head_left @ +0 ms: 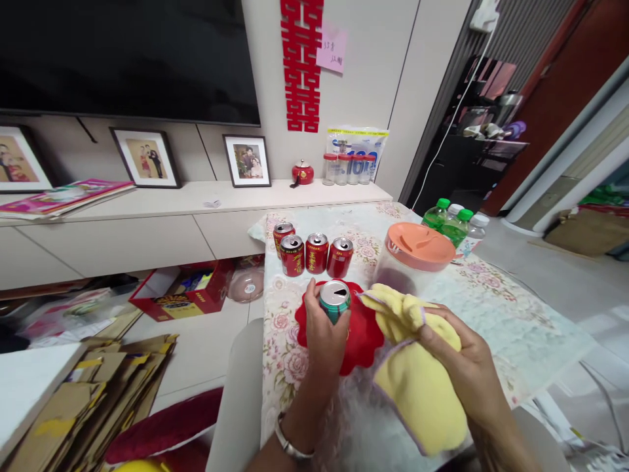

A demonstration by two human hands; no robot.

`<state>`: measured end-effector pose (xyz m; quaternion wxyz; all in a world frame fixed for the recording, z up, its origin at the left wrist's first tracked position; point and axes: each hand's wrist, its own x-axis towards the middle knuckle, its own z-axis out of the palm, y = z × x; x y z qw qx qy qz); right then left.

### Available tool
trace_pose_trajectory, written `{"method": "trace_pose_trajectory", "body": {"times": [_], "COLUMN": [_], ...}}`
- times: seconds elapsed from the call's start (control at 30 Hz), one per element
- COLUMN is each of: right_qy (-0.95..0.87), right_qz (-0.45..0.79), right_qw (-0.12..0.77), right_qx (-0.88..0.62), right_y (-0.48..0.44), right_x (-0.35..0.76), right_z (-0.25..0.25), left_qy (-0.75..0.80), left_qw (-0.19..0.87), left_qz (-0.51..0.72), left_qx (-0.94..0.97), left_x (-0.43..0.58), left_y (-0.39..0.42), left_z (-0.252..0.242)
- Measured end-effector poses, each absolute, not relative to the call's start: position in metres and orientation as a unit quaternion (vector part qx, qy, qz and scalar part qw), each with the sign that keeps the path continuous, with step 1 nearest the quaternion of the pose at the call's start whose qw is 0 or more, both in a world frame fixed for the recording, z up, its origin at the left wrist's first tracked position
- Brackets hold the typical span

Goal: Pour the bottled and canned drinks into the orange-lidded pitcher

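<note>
My left hand (325, 331) is wrapped round a green drink can (335, 298), its opened silver top facing up. The can is upright over a red scalloped mat (366, 337); whether it touches the mat is hidden. In my right hand (464, 360) a yellow cloth (425, 400) with a purple edge is bunched between thumb and fingers, its lower part hanging down. Just beyond the mat stand several red drink cans (316, 254) in a close group, with opened tops.
A clear tub with an orange lid (420, 246) stands beyond the cloth. Several green-capped bottles (453, 226) are behind it. A flowered tablecloth (289, 321) covers the table. Flattened cardboard (88, 393) and a red box (181, 292) lie on the floor at left.
</note>
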<state>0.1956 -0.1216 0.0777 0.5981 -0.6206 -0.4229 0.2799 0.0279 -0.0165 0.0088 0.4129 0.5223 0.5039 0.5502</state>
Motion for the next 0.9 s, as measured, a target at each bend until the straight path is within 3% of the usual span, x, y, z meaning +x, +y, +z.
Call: {"method": "trace_pose_trajectory", "body": {"times": [0.2, 0.67, 0.9], "right_qy": [-0.228, -0.438, -0.422], "right_qz": [0.378, 0.330, 0.343], "right_qw": [0.667, 0.622, 0.662], "right_qx": [-0.600, -0.559, -0.517], "right_y": [-0.139, -0.100, -0.090], "right_x": [0.200, 0.190, 0.140], "right_z": [0.074, 0.071, 0.037], "left_qy": [0.532, 0.492, 0.488], "left_qw": [0.406, 0.440, 0.445], "left_qz": [0.542, 0.570, 0.544], "left_qx": [0.508, 0.490, 0.518], "left_x": [0.007, -0.019, -0.008], "left_y": [-0.015, -0.006, -0.024], "left_z": [0.039, 0.055, 0.061]}}
